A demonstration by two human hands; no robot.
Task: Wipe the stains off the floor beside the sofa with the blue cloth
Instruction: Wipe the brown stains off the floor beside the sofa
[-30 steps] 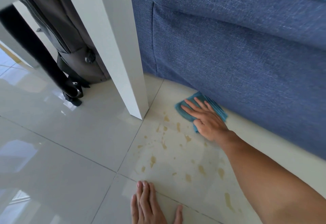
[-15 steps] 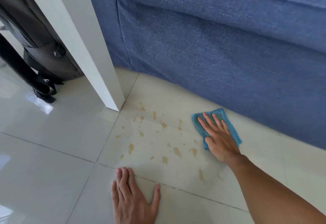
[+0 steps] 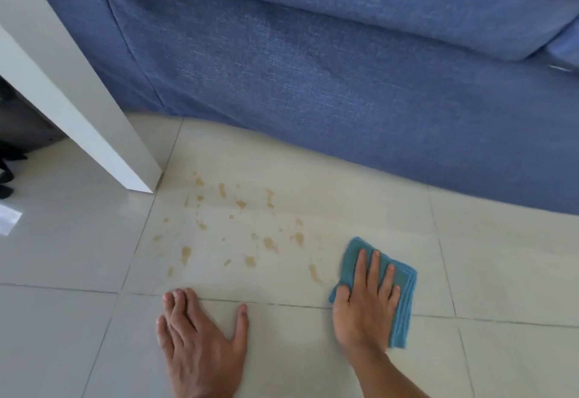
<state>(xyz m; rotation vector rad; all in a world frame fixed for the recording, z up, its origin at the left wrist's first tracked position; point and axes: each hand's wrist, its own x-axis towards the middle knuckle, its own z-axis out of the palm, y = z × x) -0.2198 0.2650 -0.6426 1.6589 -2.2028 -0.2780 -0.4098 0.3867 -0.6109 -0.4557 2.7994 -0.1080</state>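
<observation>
A folded blue cloth (image 3: 404, 297) lies flat on the pale tiled floor (image 3: 501, 256), right of a scatter of brownish stains (image 3: 238, 228). My right hand (image 3: 366, 303) presses down on the cloth with the fingers spread. My left hand (image 3: 200, 341) rests palm down on the floor, just below the stains, holding nothing. The blue sofa (image 3: 313, 68) runs across the top of the view, behind the stained tile.
A white table leg (image 3: 94, 121) stands on the floor at the left, close to the sofa's corner and the upper stains. Dark objects (image 3: 9, 159) sit behind it at the left edge.
My right hand has dragged the cloth from beside the sofa base toward me and to the right, past the stains. The left hand stayed planted on the floor.
</observation>
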